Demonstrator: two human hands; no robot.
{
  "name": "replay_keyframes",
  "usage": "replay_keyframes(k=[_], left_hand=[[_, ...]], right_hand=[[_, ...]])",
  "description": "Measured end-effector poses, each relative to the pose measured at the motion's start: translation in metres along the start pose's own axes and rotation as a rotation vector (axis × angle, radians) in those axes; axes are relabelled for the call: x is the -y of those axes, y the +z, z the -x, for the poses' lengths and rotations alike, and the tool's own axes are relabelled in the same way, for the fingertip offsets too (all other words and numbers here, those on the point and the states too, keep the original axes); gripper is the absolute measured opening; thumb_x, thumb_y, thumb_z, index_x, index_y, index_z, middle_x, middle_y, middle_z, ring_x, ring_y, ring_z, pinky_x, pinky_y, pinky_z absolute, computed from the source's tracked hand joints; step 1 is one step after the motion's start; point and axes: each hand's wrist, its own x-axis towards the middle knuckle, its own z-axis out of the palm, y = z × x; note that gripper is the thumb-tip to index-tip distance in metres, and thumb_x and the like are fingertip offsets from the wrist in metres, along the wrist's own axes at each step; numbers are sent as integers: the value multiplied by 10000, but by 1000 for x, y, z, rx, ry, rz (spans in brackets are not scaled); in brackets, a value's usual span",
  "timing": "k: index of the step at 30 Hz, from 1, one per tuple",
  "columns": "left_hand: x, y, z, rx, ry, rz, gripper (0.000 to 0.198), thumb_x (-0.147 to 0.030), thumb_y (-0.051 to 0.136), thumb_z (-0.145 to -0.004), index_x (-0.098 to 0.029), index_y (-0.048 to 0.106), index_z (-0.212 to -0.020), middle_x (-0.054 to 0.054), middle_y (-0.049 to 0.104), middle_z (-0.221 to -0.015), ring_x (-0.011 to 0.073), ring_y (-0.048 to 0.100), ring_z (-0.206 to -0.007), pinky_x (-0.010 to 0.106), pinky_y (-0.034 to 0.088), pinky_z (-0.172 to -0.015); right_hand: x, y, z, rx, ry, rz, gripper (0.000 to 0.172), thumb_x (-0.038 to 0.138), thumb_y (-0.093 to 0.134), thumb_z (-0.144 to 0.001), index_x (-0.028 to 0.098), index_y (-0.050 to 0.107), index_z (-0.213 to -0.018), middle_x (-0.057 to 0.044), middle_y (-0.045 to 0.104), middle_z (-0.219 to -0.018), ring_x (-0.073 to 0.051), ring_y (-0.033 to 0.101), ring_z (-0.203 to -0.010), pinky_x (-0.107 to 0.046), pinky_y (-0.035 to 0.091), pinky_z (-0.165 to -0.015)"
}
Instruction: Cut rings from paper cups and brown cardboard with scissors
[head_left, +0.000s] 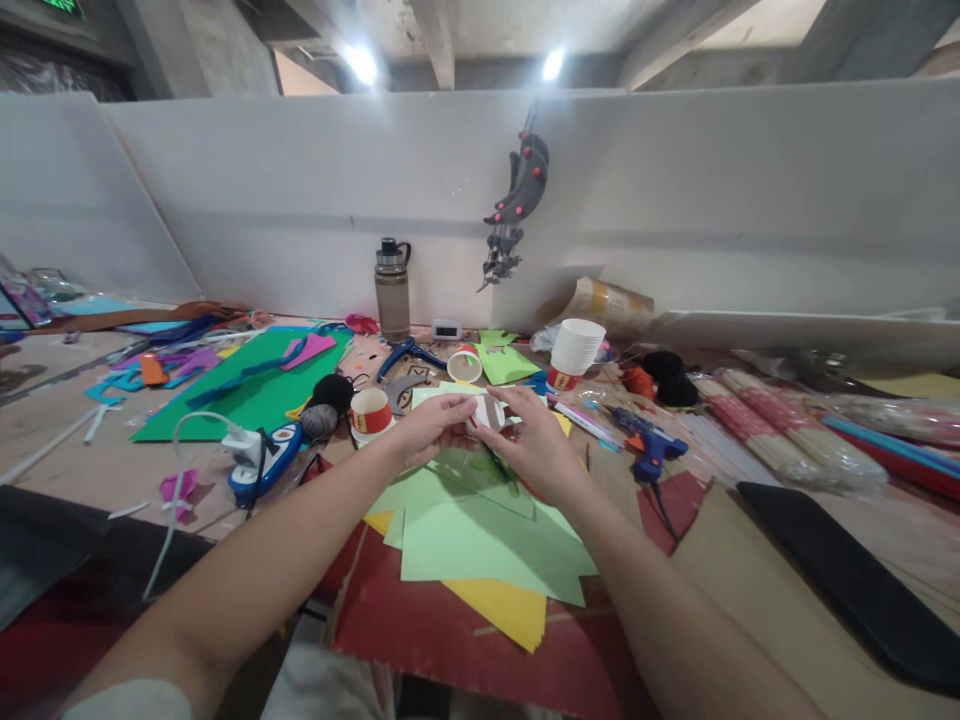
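Observation:
Above the sheets of light green paper [487,540], both hands meet around a small white piece with a brown stripe [491,412]; its exact kind is unclear. The fingertips of my left hand [433,430] pinch it from the left. My right hand [538,440] curls round its right side, thumb in front. Something dark and thin lies under the hands, partly hidden. Left of my left hand stands a red and white paper cup [370,412]. Another paper cup [464,364] lies tipped behind the hands.
A stack of paper cups [576,355] and a blue glue gun [651,440] are on the right, near a black phone-like slab [847,580]. Leftward are a power strip [266,465] with a white cable and green sheet [225,400]. A bottle [393,290] stands behind.

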Motion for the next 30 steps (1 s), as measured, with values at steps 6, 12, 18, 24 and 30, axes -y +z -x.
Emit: replay_keyframes(k=[6,12,18,24,30], left_hand=[[-7,-1,2,29,-62,-91,413,-463,706,-775,-134,655,-1019,105,703,-909,169,693,-753,286,578,-660],[-22,-9,6,-35,-127,-389,524,-420,770,-717,-114,624,-1117,125,722,-810,188,707,-698,225,534,-554],[-27,-19,9,-19,-209,-482,445,-352,776,-709,-129,656,-1075,125,743,-905,179,710,-683,236,548,-567],[-28,-26,11,-47,-241,-524,465,-270,807,-661,-131,660,-1079,88,744,-724,180,692,-545,203,496,-456],[-39,-14,15,-249,-197,-768,474,-328,789,-675,-107,678,-1080,36,663,-512,168,603,-376,223,424,-401]], right_hand=[[-8,3,0,-2,66,-17,428,392,702,-778,204,650,-1160,-119,628,-1126,-238,623,-991,-377,567,-762],[-7,12,3,70,96,34,421,336,720,-758,196,662,-1150,-111,625,-1089,-226,628,-949,-384,548,-803],[-15,-9,-3,12,156,65,471,463,605,-846,182,621,-1224,-131,633,-1152,-212,646,-861,-396,544,-775],[-29,-48,-12,-195,252,213,377,427,557,-849,160,707,-1069,-118,721,-978,-237,657,-785,-417,519,-742],[-29,-51,-11,-227,300,230,357,419,565,-830,162,739,-1004,-104,741,-898,-226,650,-738,-386,506,-727]])
